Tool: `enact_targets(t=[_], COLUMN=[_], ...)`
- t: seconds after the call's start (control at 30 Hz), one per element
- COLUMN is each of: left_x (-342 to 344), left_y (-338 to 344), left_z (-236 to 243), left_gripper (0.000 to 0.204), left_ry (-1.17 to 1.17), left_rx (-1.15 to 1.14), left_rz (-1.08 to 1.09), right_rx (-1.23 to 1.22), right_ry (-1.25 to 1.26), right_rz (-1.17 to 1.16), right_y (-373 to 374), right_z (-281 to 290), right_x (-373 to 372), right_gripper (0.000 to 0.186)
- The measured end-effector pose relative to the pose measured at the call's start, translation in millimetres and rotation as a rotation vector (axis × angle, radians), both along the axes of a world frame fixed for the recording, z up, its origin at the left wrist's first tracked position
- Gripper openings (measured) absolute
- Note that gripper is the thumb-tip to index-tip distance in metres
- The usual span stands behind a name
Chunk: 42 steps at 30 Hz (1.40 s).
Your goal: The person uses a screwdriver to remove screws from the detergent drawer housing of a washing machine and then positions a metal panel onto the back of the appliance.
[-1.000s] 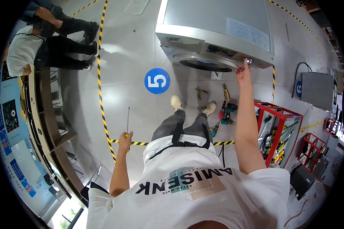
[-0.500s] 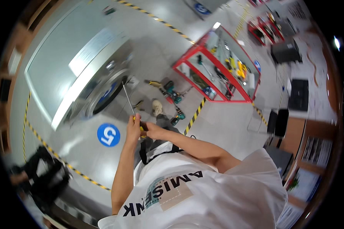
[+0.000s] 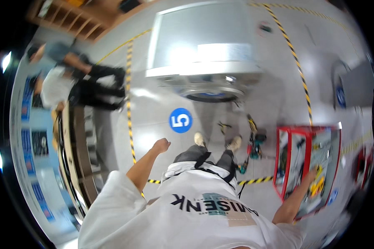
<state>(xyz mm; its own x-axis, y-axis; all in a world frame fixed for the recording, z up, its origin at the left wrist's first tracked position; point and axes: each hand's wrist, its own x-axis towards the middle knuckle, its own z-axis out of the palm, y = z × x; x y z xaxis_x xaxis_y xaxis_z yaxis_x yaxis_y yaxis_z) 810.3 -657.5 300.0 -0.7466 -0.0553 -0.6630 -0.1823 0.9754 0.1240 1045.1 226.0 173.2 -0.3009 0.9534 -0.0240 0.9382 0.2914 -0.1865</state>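
Note:
My left hand is raised over the floor to the left of my body, its fingers curled into a fist with nothing showing in them. Far to the right, my right hand reaches down over the red-framed tool case with clear panels. Yellow-handled tools lie in the case beside that hand. Its fingers are blurred, so whether it grips one of them is unclear. The long screwdriver seen earlier cannot be made out now.
Ahead stands a front-loading washing machine with a dark round door seal. Pliers and green cordless drills lie on the floor near my feet. Two people sit at the left. Yellow-black tape marks the floor.
Both hands held a long screwdriver in front of me; now they are apart. My right hand has gone right to the tool case, my left hand left. The view has turned.

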Motion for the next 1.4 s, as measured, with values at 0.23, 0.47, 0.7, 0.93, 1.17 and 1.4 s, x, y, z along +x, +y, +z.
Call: enact_targets(t=[0.23, 0.47, 0.7, 0.93, 1.17, 1.4], left_x=[213.4, 367.9, 399.9, 384.4, 394.0, 325.1], left_y=[-80.1, 15.9, -7.4, -75.3, -44.9, -32.0], left_z=[-23.8, -84.8, -132.9, -82.1, -87.4, -68.5], left_gripper=[0.044, 0.050, 0.041, 0.031, 0.031, 0.041], left_ry=[-0.023, -0.328, -0.303, 0.116, 0.237, 0.119], left_rx=[0.030, 0.120, 0.306, 0.632, 0.635, 0.401], left_rz=[0.897, 1.014, 1.405, 2.230, 2.564, 2.774], right_rx=[-0.942, -1.521, -1.409, -1.225, -1.275, -1.114], right_ry=[1.284, 0.864, 0.614, 0.029, -0.332, -0.637], right_rz=[-0.318, 0.148, 0.798, 1.311, 1.452, 1.708], right_y=[-119.5, -357.8, -645.1, -852.7, -984.6, -1095.7], right_z=[45.2, 112.9, 231.9, 239.5, 225.4, 204.0], right_x=[-129.4, -298.1, -380.9, -392.9, -378.2, -390.6], right_gripper=[0.010, 0.014, 0.019, 0.025, 0.022, 0.024])
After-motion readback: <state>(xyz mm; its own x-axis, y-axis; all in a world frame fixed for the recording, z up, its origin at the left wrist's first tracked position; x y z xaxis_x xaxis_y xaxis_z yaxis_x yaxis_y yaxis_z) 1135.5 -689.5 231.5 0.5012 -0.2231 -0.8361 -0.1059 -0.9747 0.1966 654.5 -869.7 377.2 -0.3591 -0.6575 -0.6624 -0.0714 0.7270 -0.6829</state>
